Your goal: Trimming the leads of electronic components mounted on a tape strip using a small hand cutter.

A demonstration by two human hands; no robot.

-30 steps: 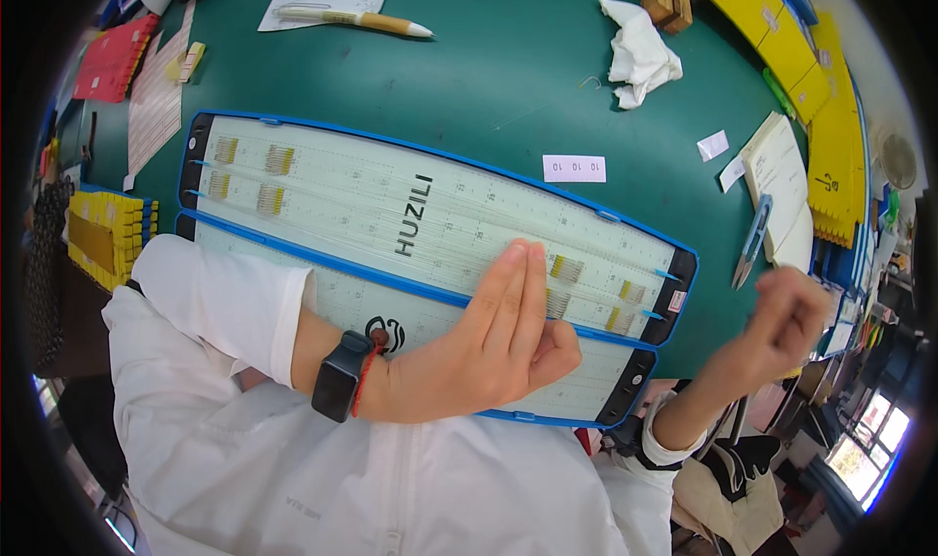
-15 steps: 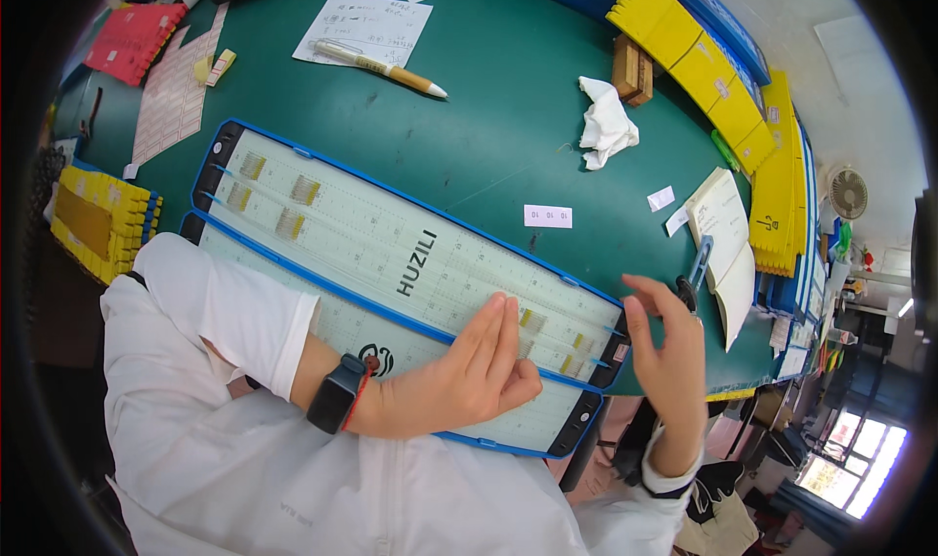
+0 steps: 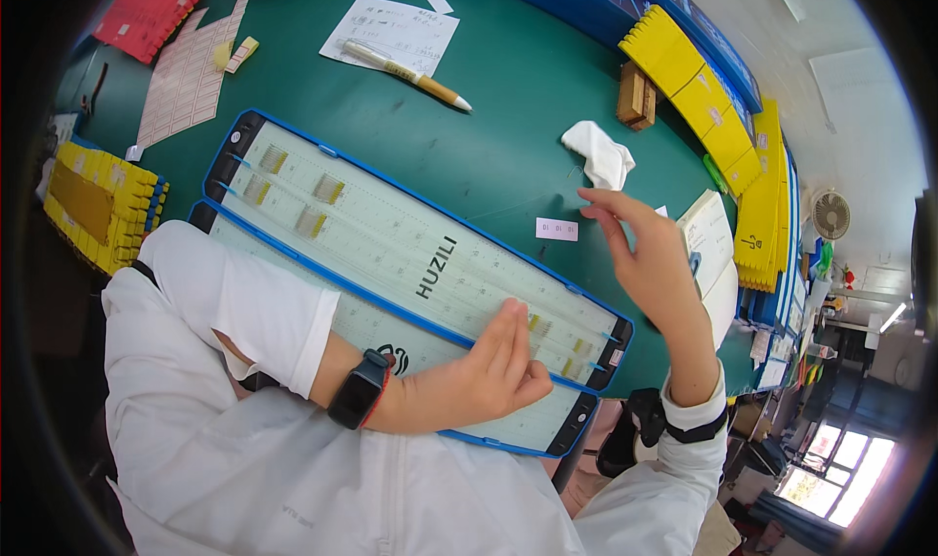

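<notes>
A long white case (image 3: 391, 234) with a blue rim lies open and slanted in front of me; small bundles of fine hooks or pins sit in rows near both ends. My left hand (image 3: 479, 390) rests over its right part, fingers stretched out and fingertips on the panel. My right hand (image 3: 650, 263) is raised over the table beyond the case's right end, thumb and forefinger apart. Just past those fingertips is a crumpled white cloth (image 3: 601, 155). A small pinkish label (image 3: 557, 229) lies left of the hand. Any thread at my fingers is too fine to make out.
Behind lie a handwritten sheet (image 3: 376, 21) and a pen (image 3: 430, 85). Yellow card stacks (image 3: 689, 82) and a wooden block (image 3: 636, 97) line the far right. An open notebook (image 3: 718, 263) is partly behind my right hand. More yellow cards (image 3: 107, 190) stand left.
My right hand has moved away from the case's right end, up and inward toward the white cloth. My left hand stays on the case. The whole view has shifted slightly.
</notes>
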